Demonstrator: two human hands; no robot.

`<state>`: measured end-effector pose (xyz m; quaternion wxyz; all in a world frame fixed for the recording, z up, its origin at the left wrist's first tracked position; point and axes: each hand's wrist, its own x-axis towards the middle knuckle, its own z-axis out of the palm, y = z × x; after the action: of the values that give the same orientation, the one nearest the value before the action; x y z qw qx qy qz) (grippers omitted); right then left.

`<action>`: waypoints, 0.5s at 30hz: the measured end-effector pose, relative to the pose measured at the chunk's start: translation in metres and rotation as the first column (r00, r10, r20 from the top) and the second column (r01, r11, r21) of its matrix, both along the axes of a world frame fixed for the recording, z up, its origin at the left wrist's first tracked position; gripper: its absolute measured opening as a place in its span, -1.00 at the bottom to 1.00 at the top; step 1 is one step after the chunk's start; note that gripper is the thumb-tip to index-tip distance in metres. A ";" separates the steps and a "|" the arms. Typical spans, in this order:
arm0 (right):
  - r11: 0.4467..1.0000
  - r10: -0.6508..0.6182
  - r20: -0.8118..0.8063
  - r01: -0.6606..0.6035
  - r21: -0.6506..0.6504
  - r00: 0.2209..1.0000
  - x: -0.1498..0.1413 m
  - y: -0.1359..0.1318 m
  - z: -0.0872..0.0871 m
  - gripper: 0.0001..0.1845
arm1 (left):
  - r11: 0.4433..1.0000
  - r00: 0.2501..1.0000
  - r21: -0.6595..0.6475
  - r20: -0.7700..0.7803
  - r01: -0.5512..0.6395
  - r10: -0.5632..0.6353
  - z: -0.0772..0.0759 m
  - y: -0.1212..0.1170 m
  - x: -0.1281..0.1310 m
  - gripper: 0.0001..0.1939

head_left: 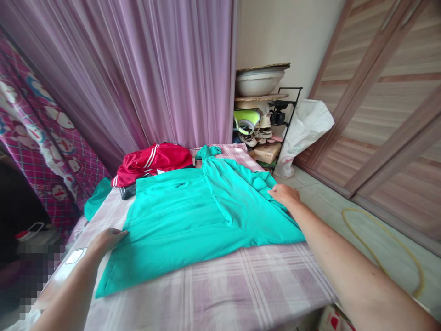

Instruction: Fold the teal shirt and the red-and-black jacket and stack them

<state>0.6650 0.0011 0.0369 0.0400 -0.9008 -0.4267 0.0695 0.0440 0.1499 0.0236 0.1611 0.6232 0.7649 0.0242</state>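
Note:
A turquoise garment (179, 216) lies spread over the bed-like surface, fairly smooth on the left and wrinkled on the right. Its exact kind does not show; a gathered seam runs near its middle top. At its left edge, the fingers of my left hand (112, 236) are pressed together on the cloth. My right hand (285, 194) pinches loose folds at the far right edge. Behind the garment lies a red piece of clothing (155, 161) with white stripes, over a dark folded piece (128, 191).
A pale plaid cloth (220, 285) covers the surface. Purple curtains (172, 69) hang behind it. To the right stand a shoe rack (292, 108) with basins (260, 82), a white bag (306, 128), wooden wardrobe doors (386, 105) and a yellow hose (389, 234) on the floor.

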 end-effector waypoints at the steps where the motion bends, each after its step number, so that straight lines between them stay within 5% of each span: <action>1: 1.000 -0.003 0.017 0.002 0.010 1.000 0.002 -0.002 -0.001 -0.65 | 0.999 1.000 -0.050 -0.004 0.013 -0.013 0.000 0.000 0.001 -0.72; 6: 1.000 -0.020 0.034 0.020 0.020 0.999 0.006 -0.009 -0.011 -0.66 | 0.994 0.996 -0.104 -0.077 0.027 -0.035 -0.007 0.006 0.002 -0.68; 15: 0.999 0.004 -0.008 -0.004 -0.042 1.000 0.010 -0.006 -0.019 -0.72 | 0.994 0.986 0.083 -0.159 0.073 -0.059 -0.016 -0.012 0.016 -0.39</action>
<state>0.6754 -0.0050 0.0181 0.0227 -0.9003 -0.4267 0.0823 0.0599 0.1377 0.0077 0.0734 0.6547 0.7523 0.0039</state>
